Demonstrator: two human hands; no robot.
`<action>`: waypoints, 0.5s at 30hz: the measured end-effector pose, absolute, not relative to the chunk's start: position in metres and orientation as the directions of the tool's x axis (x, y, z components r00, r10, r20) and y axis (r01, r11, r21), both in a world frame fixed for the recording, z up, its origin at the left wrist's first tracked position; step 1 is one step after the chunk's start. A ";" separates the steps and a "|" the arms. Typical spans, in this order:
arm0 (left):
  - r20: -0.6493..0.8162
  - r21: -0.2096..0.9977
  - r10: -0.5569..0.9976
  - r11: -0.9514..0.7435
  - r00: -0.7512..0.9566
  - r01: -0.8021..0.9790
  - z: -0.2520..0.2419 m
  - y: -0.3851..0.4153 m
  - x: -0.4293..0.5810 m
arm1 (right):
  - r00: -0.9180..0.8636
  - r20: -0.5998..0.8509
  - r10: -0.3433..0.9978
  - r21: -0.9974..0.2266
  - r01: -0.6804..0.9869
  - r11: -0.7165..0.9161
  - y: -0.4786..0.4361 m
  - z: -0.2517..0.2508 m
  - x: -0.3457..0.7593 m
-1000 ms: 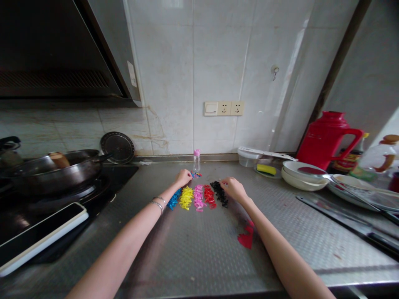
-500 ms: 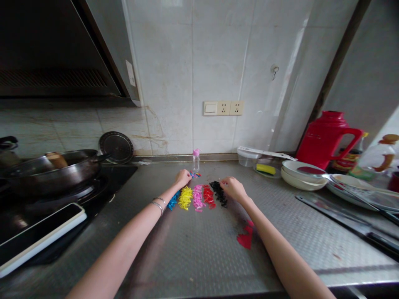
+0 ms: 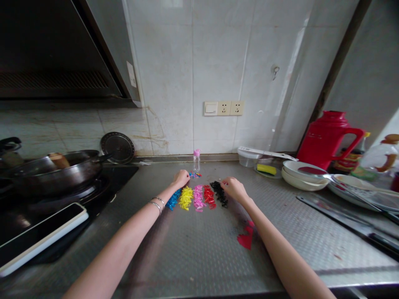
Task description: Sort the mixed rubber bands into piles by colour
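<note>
Small glossy coloured pieces lie in a row of piles on the metal counter: blue (image 3: 173, 200), yellow (image 3: 186, 197), pink (image 3: 198, 198), red (image 3: 209, 197) and black (image 3: 220, 193). Behind them is a small mixed-colour pile (image 3: 196, 175), in front of a clear little bottle (image 3: 196, 163) with a pink cap. My left hand (image 3: 181, 178) is closed, its fingertips pressed together at the left edge of the mixed pile. At the right side of the black pile my right hand (image 3: 233, 187) is also closed, fingers bent. Whatever either hand pinches is too small to make out.
A torn red scrap (image 3: 245, 236) lies near my right forearm. To the left are a phone-like slab (image 3: 46, 236) and a pan (image 3: 71, 174) on the stove. On the right stand bowls (image 3: 304, 179), a knife (image 3: 330, 214), a sponge (image 3: 266, 169) and a red thermos (image 3: 324, 139).
My left hand has shifted slightly left, away from the mixed pile. My right hand stays nearly in place beside the black pile.
</note>
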State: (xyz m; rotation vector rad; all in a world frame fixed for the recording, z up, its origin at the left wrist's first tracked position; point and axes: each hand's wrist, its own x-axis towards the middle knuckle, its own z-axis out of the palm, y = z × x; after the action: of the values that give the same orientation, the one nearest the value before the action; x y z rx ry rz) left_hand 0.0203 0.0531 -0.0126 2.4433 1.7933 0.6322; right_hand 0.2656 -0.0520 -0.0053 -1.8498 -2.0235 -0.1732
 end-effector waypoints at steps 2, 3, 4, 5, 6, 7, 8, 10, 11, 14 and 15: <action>0.308 0.289 0.920 -0.335 0.244 0.897 -0.010 0.053 0.019 | -0.046 0.355 0.934 -0.169 0.979 0.113 -0.052 -0.005 0.265; 0.316 0.299 0.914 -0.350 0.255 0.888 -0.009 0.053 0.019 | -0.047 0.351 0.935 -0.169 0.979 0.113 -0.052 -0.005 0.265; 0.325 0.305 0.904 -0.379 0.278 0.874 -0.007 0.053 0.019 | -0.048 0.349 0.936 -0.169 0.979 0.113 -0.052 -0.005 0.265; 0.338 0.307 0.887 -0.420 0.315 0.854 -0.005 0.051 0.019 | -0.048 0.348 0.936 -0.169 0.979 0.113 -0.052 -0.005 0.265; 0.350 0.303 0.863 -0.471 0.363 0.828 -0.003 0.049 0.019 | -0.048 0.349 0.936 -0.169 0.979 0.113 -0.052 -0.005 0.265; 0.362 0.295 0.835 -0.525 0.415 0.799 -0.002 0.047 0.019 | -0.045 0.349 0.936 -0.169 0.979 0.110 -0.052 -0.005 0.264; 0.373 0.285 0.802 -0.577 0.466 0.766 -0.001 0.043 0.020 | -0.037 0.351 0.936 -0.169 0.980 0.103 -0.052 -0.005 0.264; 0.382 0.266 0.743 -0.658 0.549 0.705 0.000 0.034 0.020 | -0.006 0.356 0.934 -0.174 0.982 0.073 -0.053 -0.004 0.263; 0.379 0.260 0.719 -0.687 0.582 0.679 -0.001 0.029 0.021 | 0.015 0.358 0.934 -0.181 0.982 0.054 -0.053 -0.004 0.263; 0.356 0.259 0.673 -0.738 0.648 0.623 -0.003 0.018 0.022 | 0.088 0.350 0.933 -0.206 0.978 -0.015 -0.054 -0.002 0.263; 0.350 0.266 0.667 -0.744 0.658 0.613 -0.004 0.016 0.022 | 0.106 0.345 0.933 -0.213 0.977 -0.032 -0.054 -0.002 0.264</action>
State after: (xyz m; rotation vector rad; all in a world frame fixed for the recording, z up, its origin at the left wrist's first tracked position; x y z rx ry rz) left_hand 0.0218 0.0159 -0.0040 2.7453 1.0648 0.6557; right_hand 0.2636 -0.0540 -0.0017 -2.0028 -1.8631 -0.1538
